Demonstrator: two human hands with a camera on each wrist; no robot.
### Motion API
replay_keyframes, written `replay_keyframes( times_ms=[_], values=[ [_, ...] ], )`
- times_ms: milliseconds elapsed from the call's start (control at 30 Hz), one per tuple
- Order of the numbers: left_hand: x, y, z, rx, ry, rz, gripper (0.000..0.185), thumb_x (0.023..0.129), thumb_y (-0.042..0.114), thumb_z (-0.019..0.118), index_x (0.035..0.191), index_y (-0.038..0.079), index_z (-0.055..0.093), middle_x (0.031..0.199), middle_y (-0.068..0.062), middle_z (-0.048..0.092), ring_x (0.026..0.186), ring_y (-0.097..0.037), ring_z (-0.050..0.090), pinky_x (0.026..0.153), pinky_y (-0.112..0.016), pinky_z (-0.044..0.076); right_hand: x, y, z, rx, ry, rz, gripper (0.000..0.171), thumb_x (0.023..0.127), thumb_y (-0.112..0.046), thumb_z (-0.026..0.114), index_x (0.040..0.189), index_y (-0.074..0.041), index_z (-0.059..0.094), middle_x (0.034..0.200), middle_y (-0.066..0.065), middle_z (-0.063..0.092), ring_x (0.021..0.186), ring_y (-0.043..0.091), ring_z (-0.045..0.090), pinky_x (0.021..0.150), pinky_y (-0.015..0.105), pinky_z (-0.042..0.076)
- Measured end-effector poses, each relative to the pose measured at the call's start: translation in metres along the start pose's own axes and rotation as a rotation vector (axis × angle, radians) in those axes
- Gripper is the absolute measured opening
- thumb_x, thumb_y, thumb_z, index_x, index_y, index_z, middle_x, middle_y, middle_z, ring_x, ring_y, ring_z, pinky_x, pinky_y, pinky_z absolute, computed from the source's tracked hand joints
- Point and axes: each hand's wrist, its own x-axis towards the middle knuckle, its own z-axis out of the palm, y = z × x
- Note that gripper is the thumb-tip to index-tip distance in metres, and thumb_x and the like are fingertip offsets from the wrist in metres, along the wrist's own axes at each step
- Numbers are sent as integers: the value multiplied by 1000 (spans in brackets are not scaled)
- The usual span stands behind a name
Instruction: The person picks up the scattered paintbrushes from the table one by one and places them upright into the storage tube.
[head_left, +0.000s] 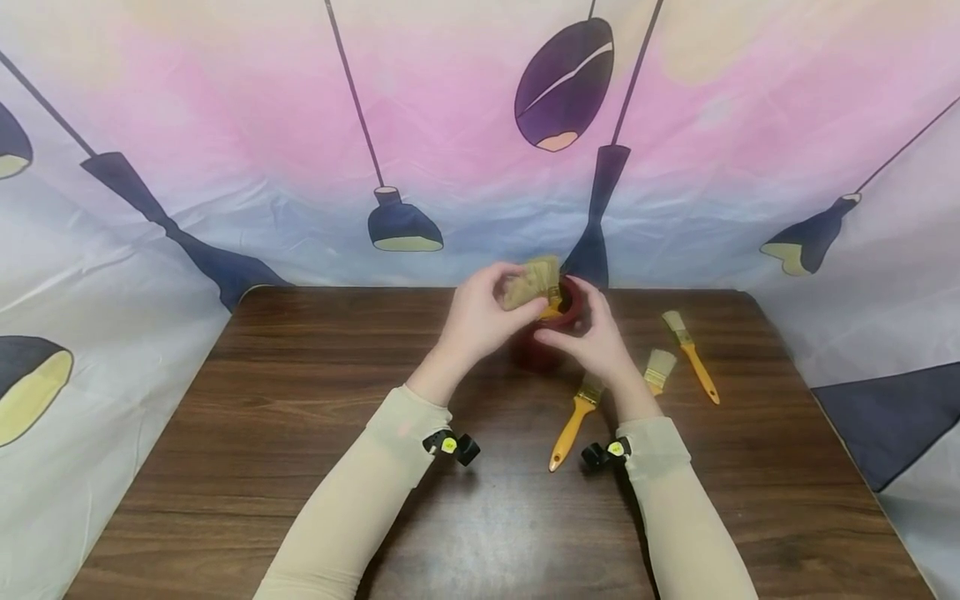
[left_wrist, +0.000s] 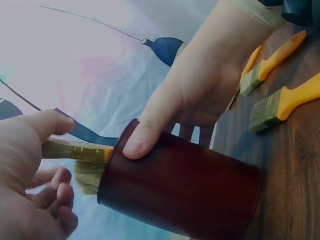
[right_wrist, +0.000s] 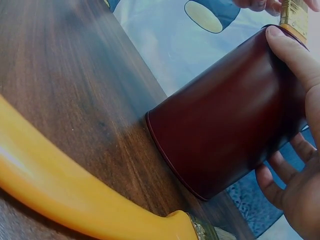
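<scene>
A dark red cylindrical cup (left_wrist: 185, 185) stands on the table, wider at its base in the left wrist view. My right hand (head_left: 596, 333) holds it near the rim, thumb on its near side and fingers around the far side. Two paintbrushes with pale bristles (head_left: 553, 271) show at the cup's mouth, bristles up; their handles are hidden inside. My left hand (head_left: 483, 312) is around these bristles, fingers loosely bent and thumb beside them. In the left wrist view, a gap shows between the left fingertips (left_wrist: 65, 192) and the brush (left_wrist: 82, 151) nearest them.
Three more yellow-handled paintbrushes lie on the wooden table (head_left: 315, 400): one near the right wrist (head_left: 572, 429), one partly hidden behind the right forearm (head_left: 660, 371), one farther right (head_left: 697, 367). A patterned cloth backdrop (head_left: 465, 125) hangs behind the table's far edge.
</scene>
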Motion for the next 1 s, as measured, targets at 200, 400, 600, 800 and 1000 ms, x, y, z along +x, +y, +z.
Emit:
replay_keyframes(
  times_ms=[200, 400, 600, 800, 1000],
  values=[
    [5, 3, 6, -2, 53, 93, 37, 96, 24, 87, 125, 7, 71, 113, -7, 76, 92, -20, 67, 80, -38, 58, -1, 0, -2, -14, 20, -21, 95, 91, -26, 93, 168, -25, 37, 164, 10, 40, 144, 29, 47, 117, 57, 48],
    [11, 7, 10, 10, 105, 150, 32, 97, 17, 85, 123, 5, 69, 102, -7, 72, 84, -19, 68, 75, -33, 58, -1, 1, -1, -8, 20, -14, 97, 90, -25, 94, 168, -24, 36, 164, 10, 40, 145, 29, 46, 118, 58, 47],
    [5, 2, 11, 24, 116, 129, 22, 95, 12, 82, 112, 6, 70, 91, -5, 69, 77, -18, 63, 72, -33, 56, 0, -2, -1, -10, 10, -26, 96, 90, -27, 93, 168, -24, 36, 163, 10, 40, 144, 29, 47, 117, 58, 48],
    [0, -4, 13, 62, 94, 126, 20, 93, 17, 82, 105, 7, 72, 94, -5, 70, 77, -20, 61, 70, -35, 53, 0, -2, -1, -31, 28, -19, 100, 88, -29, 96, 168, -22, 36, 163, 13, 40, 142, 30, 48, 115, 58, 48],
    [-8, -24, 12, 30, 145, 50, 27, 90, 22, 82, 110, 8, 71, 100, -5, 69, 82, -21, 62, 77, -38, 54, -1, -2, 1, -40, 33, -3, 104, 85, -31, 97, 169, -21, 36, 163, 15, 40, 142, 32, 49, 115, 57, 47]
  ],
)
